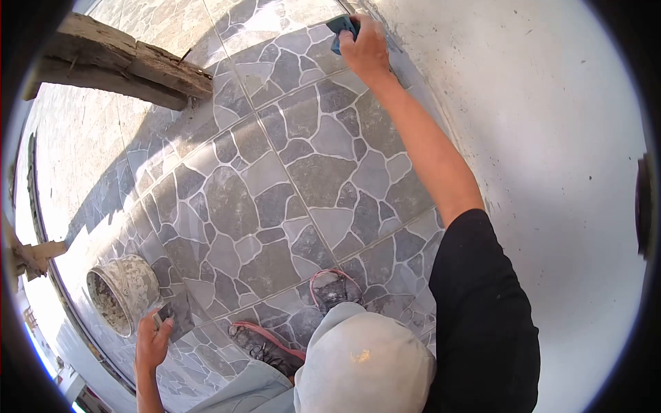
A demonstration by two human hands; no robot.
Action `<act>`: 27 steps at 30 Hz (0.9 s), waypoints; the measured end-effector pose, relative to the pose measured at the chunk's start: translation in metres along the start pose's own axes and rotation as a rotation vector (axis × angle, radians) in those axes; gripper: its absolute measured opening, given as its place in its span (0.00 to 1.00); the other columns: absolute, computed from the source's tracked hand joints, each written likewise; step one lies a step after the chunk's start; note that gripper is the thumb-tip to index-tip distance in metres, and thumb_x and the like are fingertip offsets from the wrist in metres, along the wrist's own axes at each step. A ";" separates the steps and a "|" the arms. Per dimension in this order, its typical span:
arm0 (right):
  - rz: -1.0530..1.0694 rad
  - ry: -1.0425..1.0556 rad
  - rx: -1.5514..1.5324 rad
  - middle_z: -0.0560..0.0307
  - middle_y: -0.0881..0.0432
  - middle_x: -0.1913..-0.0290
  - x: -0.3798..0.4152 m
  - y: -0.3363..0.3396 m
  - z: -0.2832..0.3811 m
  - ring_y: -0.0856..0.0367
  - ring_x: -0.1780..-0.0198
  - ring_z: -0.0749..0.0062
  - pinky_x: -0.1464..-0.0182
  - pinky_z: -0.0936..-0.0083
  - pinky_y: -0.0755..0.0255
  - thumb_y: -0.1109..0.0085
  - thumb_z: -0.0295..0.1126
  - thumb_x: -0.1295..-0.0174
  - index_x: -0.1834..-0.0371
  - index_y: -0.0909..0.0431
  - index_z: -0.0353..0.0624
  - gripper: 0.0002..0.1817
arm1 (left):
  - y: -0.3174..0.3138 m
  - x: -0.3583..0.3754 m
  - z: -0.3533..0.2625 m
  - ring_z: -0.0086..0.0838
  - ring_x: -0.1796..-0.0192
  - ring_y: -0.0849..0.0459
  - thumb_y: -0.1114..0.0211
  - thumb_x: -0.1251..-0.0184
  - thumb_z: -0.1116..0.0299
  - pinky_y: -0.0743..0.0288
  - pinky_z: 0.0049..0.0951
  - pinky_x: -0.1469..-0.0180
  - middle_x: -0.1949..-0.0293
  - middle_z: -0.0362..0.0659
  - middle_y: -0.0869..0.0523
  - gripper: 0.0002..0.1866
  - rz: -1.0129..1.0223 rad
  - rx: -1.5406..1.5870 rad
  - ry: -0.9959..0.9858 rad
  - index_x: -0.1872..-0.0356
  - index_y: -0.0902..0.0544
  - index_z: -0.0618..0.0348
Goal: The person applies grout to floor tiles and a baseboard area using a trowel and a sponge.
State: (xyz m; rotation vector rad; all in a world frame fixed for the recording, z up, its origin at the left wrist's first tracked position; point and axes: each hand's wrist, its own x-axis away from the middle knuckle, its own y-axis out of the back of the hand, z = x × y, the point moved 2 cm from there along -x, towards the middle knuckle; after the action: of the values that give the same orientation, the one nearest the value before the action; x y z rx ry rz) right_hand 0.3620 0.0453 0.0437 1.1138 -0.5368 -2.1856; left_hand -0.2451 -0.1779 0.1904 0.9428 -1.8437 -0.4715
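My right hand (366,51) reaches to the far end of the floor by the wall, fingers closed round a dark teal block (339,25), whose material I cannot tell. The block is right at the floor's edge where it meets the wall. Low on the left, my left hand (153,339) is closed on the handle of a flat-bladed trowel (181,318). Its grey blade points right, over the tiles. Just above that hand, a mortar-crusted bucket (141,283) lies tilted with its mouth facing left. Stone-patterned tiles (275,179) with pale joints spread between both hands.
A white wall (551,158) runs along the right side. A rough wooden post (131,62) stands at the upper left, and another piece of wood (38,258) juts in at the left edge. My shoes (334,288) are on the tiles at the bottom centre, below sunlit and shaded floor.
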 end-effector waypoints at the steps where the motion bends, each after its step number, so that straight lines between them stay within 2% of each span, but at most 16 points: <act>1: 0.024 -0.097 0.003 0.37 0.17 0.51 0.015 0.019 -0.023 0.19 0.47 0.41 0.44 0.52 0.25 0.42 0.35 0.42 0.49 0.18 0.42 0.18 | 0.002 0.004 0.003 0.43 0.70 0.24 0.36 0.32 0.65 0.32 0.41 0.64 0.75 0.52 0.22 0.13 -0.024 0.066 0.006 0.64 0.22 0.69; 2: 0.054 -0.192 0.001 0.37 0.16 0.51 0.029 0.045 -0.050 0.19 0.46 0.41 0.42 0.53 0.26 0.43 0.35 0.41 0.49 0.18 0.40 0.18 | 0.002 0.010 0.012 0.43 0.70 0.24 0.36 0.32 0.65 0.32 0.41 0.64 0.75 0.52 0.22 0.13 -0.030 0.053 -0.007 0.64 0.22 0.69; 4: 0.189 -0.339 0.179 0.38 0.16 0.51 0.059 0.099 -0.093 0.21 0.44 0.43 0.38 0.56 0.28 0.44 0.33 0.41 0.47 0.19 0.39 0.20 | 0.007 0.015 0.033 0.40 0.67 0.22 0.36 0.31 0.65 0.29 0.39 0.61 0.72 0.51 0.18 0.14 -0.057 0.025 0.033 0.58 0.19 0.69; 5: 0.181 -0.356 0.182 0.38 0.16 0.51 0.071 0.101 -0.101 0.21 0.44 0.43 0.38 0.56 0.28 0.44 0.33 0.41 0.47 0.19 0.39 0.20 | 0.016 0.013 0.039 0.40 0.64 0.20 0.37 0.31 0.65 0.27 0.37 0.57 0.67 0.52 0.16 0.16 0.091 -0.016 0.161 0.52 0.18 0.70; 7: 0.338 -0.393 0.164 0.38 0.17 0.50 0.095 0.113 -0.115 0.21 0.42 0.44 0.38 0.54 0.29 0.45 0.32 0.40 0.45 0.20 0.38 0.20 | 0.014 0.007 0.028 0.38 0.63 0.20 0.37 0.30 0.66 0.27 0.37 0.56 0.67 0.52 0.16 0.15 0.069 -0.111 0.109 0.52 0.18 0.70; 9: 0.271 -0.303 0.370 0.36 0.17 0.49 0.117 0.096 -0.097 0.22 0.43 0.40 0.40 0.49 0.29 0.46 0.31 0.38 0.45 0.20 0.38 0.19 | 0.014 -0.006 0.018 0.37 0.63 0.20 0.38 0.30 0.66 0.27 0.37 0.56 0.66 0.52 0.15 0.15 0.040 -0.211 0.039 0.52 0.17 0.70; 12: 0.075 -0.410 0.403 0.33 0.19 0.50 0.119 0.083 -0.094 0.22 0.45 0.37 0.41 0.45 0.29 0.47 0.30 0.37 0.45 0.21 0.38 0.18 | 0.018 -0.020 0.004 0.36 0.63 0.20 0.38 0.29 0.64 0.28 0.37 0.57 0.66 0.50 0.15 0.15 -0.022 -0.052 -0.124 0.54 0.17 0.70; 14: 0.127 -0.429 0.390 0.31 0.19 0.50 0.115 0.079 -0.089 0.22 0.45 0.37 0.41 0.46 0.29 0.47 0.30 0.37 0.45 0.22 0.37 0.18 | 0.023 -0.014 -0.002 0.23 0.64 0.25 0.38 0.26 0.61 0.30 0.31 0.62 0.69 0.37 0.19 0.15 -0.095 -0.025 -0.093 0.59 0.17 0.66; 16: 0.173 -0.453 0.388 0.30 0.19 0.51 0.118 0.078 -0.083 0.22 0.46 0.37 0.41 0.46 0.30 0.48 0.31 0.36 0.45 0.22 0.37 0.18 | 0.027 -0.016 0.019 0.22 0.65 0.26 0.38 0.26 0.60 0.31 0.30 0.62 0.69 0.36 0.19 0.15 -0.111 0.041 -0.061 0.59 0.17 0.65; 18: 0.223 -0.316 0.346 0.29 0.20 0.52 0.125 0.073 -0.077 0.22 0.48 0.36 0.42 0.46 0.29 0.48 0.30 0.37 0.46 0.22 0.36 0.17 | 0.021 -0.027 0.020 0.21 0.65 0.26 0.38 0.25 0.60 0.31 0.30 0.62 0.69 0.35 0.19 0.15 -0.134 0.127 -0.038 0.60 0.17 0.65; 20: 0.308 -0.281 0.295 0.30 0.20 0.51 0.133 0.067 -0.066 0.21 0.48 0.37 0.42 0.47 0.28 0.47 0.31 0.37 0.46 0.22 0.37 0.18 | 0.008 -0.037 -0.008 0.22 0.66 0.29 0.36 0.26 0.59 0.34 0.30 0.64 0.72 0.38 0.24 0.16 -0.024 0.173 -0.077 0.65 0.20 0.65; 22: 0.385 -0.259 0.238 0.31 0.19 0.51 0.134 0.073 -0.056 0.21 0.48 0.38 0.42 0.48 0.28 0.47 0.31 0.37 0.45 0.22 0.38 0.18 | 0.009 -0.048 -0.004 0.22 0.68 0.30 0.37 0.26 0.60 0.35 0.32 0.66 0.74 0.38 0.24 0.16 -0.036 0.036 -0.084 0.69 0.21 0.64; 24: 0.464 -0.212 0.090 0.37 0.19 0.50 0.129 0.090 -0.056 0.21 0.46 0.41 0.43 0.49 0.27 0.42 0.29 0.38 0.45 0.20 0.39 0.17 | 0.008 -0.055 -0.008 0.23 0.71 0.31 0.37 0.27 0.61 0.37 0.34 0.69 0.77 0.37 0.26 0.16 0.092 -0.032 -0.064 0.71 0.21 0.64; 25: 0.286 -0.082 0.193 0.40 0.18 0.51 0.122 0.110 -0.056 0.20 0.46 0.42 0.44 0.52 0.26 0.40 0.27 0.39 0.47 0.19 0.40 0.17 | 0.008 -0.052 -0.005 0.23 0.71 0.31 0.37 0.27 0.61 0.37 0.34 0.69 0.77 0.37 0.26 0.16 0.090 -0.031 -0.053 0.71 0.21 0.64; 26: 0.112 0.054 0.289 0.42 0.18 0.52 0.118 0.129 -0.060 0.19 0.47 0.44 0.45 0.54 0.25 0.38 0.26 0.40 0.48 0.17 0.42 0.16 | 0.006 -0.046 0.002 0.23 0.72 0.32 0.37 0.28 0.61 0.38 0.34 0.70 0.78 0.37 0.27 0.16 -0.026 0.069 -0.111 0.71 0.22 0.65; 27: 0.127 0.073 0.276 0.42 0.18 0.52 0.121 0.131 -0.076 0.19 0.47 0.44 0.45 0.54 0.25 0.38 0.26 0.40 0.48 0.17 0.42 0.16 | 0.002 -0.039 0.008 0.23 0.73 0.33 0.37 0.29 0.61 0.39 0.35 0.70 0.79 0.38 0.28 0.17 -0.151 0.175 -0.165 0.72 0.22 0.65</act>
State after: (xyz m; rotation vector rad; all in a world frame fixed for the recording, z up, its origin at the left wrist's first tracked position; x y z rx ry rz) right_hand 0.4150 -0.1385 0.0098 1.2598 -0.8719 -1.9950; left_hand -0.2441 -0.1474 0.1652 1.1982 -1.9955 -0.4979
